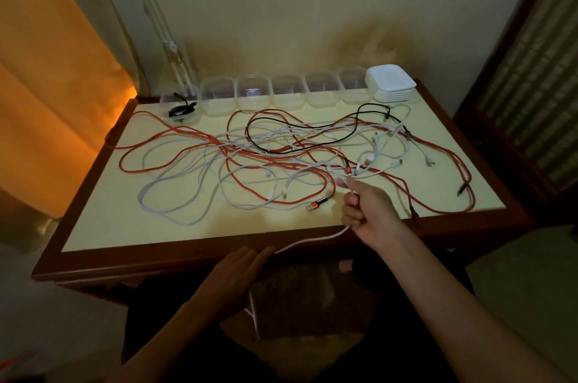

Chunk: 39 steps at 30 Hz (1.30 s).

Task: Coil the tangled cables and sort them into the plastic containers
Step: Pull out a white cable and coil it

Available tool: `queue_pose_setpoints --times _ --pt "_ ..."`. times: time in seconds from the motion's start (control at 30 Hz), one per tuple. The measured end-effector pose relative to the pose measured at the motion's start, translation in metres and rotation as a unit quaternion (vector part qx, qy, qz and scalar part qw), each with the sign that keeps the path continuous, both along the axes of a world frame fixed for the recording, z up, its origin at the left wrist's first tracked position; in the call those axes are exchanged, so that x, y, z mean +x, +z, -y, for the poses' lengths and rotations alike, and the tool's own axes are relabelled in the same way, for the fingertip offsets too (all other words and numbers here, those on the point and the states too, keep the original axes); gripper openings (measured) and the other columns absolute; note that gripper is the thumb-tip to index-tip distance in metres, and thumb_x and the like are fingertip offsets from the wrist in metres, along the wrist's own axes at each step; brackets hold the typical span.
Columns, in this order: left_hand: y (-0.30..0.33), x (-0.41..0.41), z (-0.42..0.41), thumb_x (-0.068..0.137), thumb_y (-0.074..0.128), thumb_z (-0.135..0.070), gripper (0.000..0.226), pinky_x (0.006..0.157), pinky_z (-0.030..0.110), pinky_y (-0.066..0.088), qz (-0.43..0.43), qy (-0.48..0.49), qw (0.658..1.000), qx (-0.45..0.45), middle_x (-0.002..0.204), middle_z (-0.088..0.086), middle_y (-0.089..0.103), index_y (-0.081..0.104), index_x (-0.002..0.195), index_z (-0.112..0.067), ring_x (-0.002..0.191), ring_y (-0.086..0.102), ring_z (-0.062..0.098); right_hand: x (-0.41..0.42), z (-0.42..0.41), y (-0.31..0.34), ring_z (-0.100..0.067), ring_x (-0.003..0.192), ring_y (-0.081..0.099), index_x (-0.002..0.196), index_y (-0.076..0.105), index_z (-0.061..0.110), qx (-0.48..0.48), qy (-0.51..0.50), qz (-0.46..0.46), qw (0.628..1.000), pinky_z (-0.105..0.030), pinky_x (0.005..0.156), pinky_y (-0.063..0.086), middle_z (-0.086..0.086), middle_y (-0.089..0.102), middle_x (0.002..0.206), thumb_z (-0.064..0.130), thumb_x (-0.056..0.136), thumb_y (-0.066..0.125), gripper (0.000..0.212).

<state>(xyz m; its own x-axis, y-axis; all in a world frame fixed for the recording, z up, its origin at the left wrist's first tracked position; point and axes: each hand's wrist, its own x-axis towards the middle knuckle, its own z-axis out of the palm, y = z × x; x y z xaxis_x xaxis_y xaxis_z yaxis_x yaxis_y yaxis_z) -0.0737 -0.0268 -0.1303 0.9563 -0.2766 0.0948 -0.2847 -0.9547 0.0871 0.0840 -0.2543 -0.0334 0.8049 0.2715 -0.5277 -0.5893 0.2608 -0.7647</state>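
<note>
Left hand (242,270) flat, fingers straight; right hand (364,206) fisted round white cable (312,241)

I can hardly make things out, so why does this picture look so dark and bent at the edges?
Head view: the room is dim, lit mainly by an orange glow through the curtain at left; the table edges bow from the wide-angle lens; the left hand sits in shadow, while the right hand gripping the white cable is brighter but soft.

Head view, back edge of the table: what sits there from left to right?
Clear container holding a coiled black cable → five clear containers, nothing visible inside → stack of white lids.
</note>
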Motion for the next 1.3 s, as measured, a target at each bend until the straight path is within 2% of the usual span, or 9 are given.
queue_pose_setpoints --times 0.1,0.2,0.47,0.63,0.73,0.87,1.07,1.2,1.3 --pt "-0.007 0.001 -0.006 0.035 0.094 -0.049 0.122 0.069 0.023 0.055 -0.029 0.015 0.999 -0.013 0.104 -0.004 0.065 0.040 0.140 -0.020 0.086 0.063 0.010 -0.010 0.008 0.005 -0.009 0.044 0.020 0.109 0.066 0.005 -0.037 0.123 0.060 0.990 -0.024 0.040 0.018 0.003 0.030 0.055 0.020 0.102 0.048 0.025" --pt "-0.001 0.002 -0.005 0.070 0.078 -0.047 0.093 0.093 0.033 0.052 -0.076 0.068 0.964 -0.245 0.127 -0.005 0.057 0.030 0.148 -0.030 0.114 0.055 0.009 -0.017 0.013 0.005 -0.012 0.045 0.017 0.100 0.070 0.008 -0.036 0.192 0.096 0.976 -0.027 0.042 0.013 0.001 0.028 0.056 0.019 0.103 0.047 0.026" --pt "0.043 0.013 0.005 0.082 0.048 0.023 0.079 0.094 0.051 0.051 -0.187 0.208 0.643 -0.713 0.123 0.013 0.064 0.035 0.143 -0.024 0.111 0.064 0.030 -0.028 0.026 -0.014 -0.019 0.048 0.014 0.093 0.072 0.011 -0.106 0.287 0.140 0.942 -0.040 0.053 0.007 -0.004 0.025 0.057 0.017 0.102 0.049 0.025" --pt "0.051 0.019 0.010 0.093 0.054 -0.014 0.031 0.092 0.041 0.047 -0.175 0.192 0.628 -0.733 0.095 0.016 0.066 0.058 0.123 -0.007 0.099 0.065 0.030 -0.025 0.028 -0.022 -0.024 0.053 0.014 0.090 0.071 0.013 -0.134 0.219 0.182 0.949 -0.038 0.051 0.012 -0.004 0.027 0.057 0.021 0.102 0.049 0.027" --pt "0.055 0.024 0.015 0.099 0.040 -0.019 0.030 0.083 0.035 0.048 -0.145 0.210 0.650 -0.716 0.079 0.013 0.059 0.063 0.094 -0.001 0.084 0.062 0.024 -0.023 0.030 -0.027 -0.018 0.050 0.023 0.091 0.069 0.011 -0.137 0.098 0.198 0.966 -0.031 0.049 0.018 -0.003 0.034 0.057 0.021 0.103 0.047 0.027" --pt "0.057 0.030 0.016 0.104 0.030 -0.015 0.035 0.093 0.041 0.048 -0.097 0.228 0.616 -0.748 0.080 0.021 0.064 0.055 0.085 -0.001 0.105 0.067 0.025 -0.023 0.034 -0.029 -0.022 0.051 0.028 0.096 0.073 0.018 -0.180 0.094 0.247 0.947 -0.027 0.047 0.037 -0.011 0.035 0.062 0.025 0.097 0.059 0.016" --pt "0.060 0.029 0.017 0.097 0.039 -0.013 0.027 0.082 0.041 0.051 -0.136 0.154 0.493 -0.846 0.063 0.011 0.056 0.057 0.108 0.004 0.071 0.065 0.031 -0.022 0.030 -0.039 -0.009 0.066 0.056 0.088 0.074 0.022 -0.363 0.098 0.326 0.867 -0.023 0.061 0.042 0.011 0.061 0.068 0.020 0.093 0.066 0.009" --pt "0.063 0.033 0.023 0.096 0.046 -0.004 0.045 0.083 0.036 0.052 -0.205 0.013 0.383 -0.900 0.092 0.010 0.060 0.041 0.141 0.001 0.084 0.062 0.024 -0.026 0.031 -0.048 -0.009 0.072 0.066 0.088 0.071 0.027 -0.361 0.128 0.320 0.867 -0.021 0.050 0.053 -0.003 0.069 0.088 0.024 0.094 0.065 0.009" --pt "0.072 0.044 0.022 0.097 0.044 -0.004 0.029 0.094 0.034 0.048 -0.159 -0.059 0.326 -0.930 0.098 0.004 0.054 0.046 0.126 0.000 0.095 0.056 0.017 -0.036 0.029 -0.055 -0.010 0.088 0.068 0.093 0.071 0.034 -0.314 0.224 0.350 0.854 -0.041 0.073 0.060 0.008 0.071 0.092 0.025 0.093 0.064 0.011"
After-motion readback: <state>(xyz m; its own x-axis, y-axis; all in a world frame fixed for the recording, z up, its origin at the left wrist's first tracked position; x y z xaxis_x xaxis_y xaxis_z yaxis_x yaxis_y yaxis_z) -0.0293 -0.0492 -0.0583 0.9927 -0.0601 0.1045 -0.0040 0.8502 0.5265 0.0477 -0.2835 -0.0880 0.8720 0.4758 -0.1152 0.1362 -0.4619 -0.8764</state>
